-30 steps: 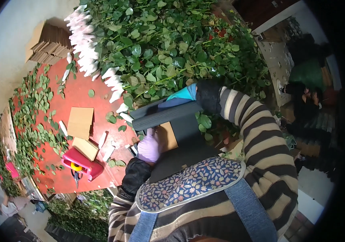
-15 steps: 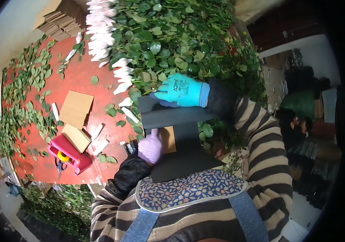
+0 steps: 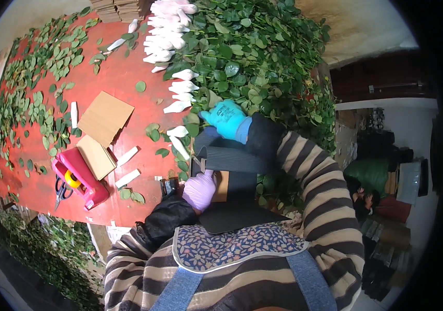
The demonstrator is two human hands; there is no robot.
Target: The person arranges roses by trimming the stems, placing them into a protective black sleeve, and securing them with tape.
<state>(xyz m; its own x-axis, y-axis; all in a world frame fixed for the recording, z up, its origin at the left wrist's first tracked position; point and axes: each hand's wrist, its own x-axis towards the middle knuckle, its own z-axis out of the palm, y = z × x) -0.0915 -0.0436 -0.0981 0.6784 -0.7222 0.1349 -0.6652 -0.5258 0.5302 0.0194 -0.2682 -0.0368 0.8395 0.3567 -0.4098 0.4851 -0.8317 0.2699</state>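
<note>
My left hand (image 3: 198,192), in a lavender glove, grips a folded black corrugated sheet (image 3: 234,160) beside a brown cardboard piece (image 3: 221,186) within it, one finger up at the sheet's raised flap. My right hand (image 3: 226,119), in a teal glove with dark fingertips, is bent above that flap at the edge of the rose leaves (image 3: 247,57); what its fingertips hold is hidden. Wrapped white rose heads (image 3: 164,41) line the leaves' left side, a few (image 3: 177,106) close to my right hand. A dark object (image 3: 168,187) lies left of my left hand.
On the red table (image 3: 112,72) are a pink tape dispenser (image 3: 84,184), scissors (image 3: 60,192), cardboard squares (image 3: 104,116), white strips (image 3: 128,178), loose leaves (image 3: 40,114) and stacked cardboard (image 3: 117,9). Another person (image 3: 364,199) is low at the right, by dark piles.
My right hand has come from the sheet's right side over its top, then leftward, fingers now more bent at the leaves. My left hand stays on the sheet. The view has shifted.
</note>
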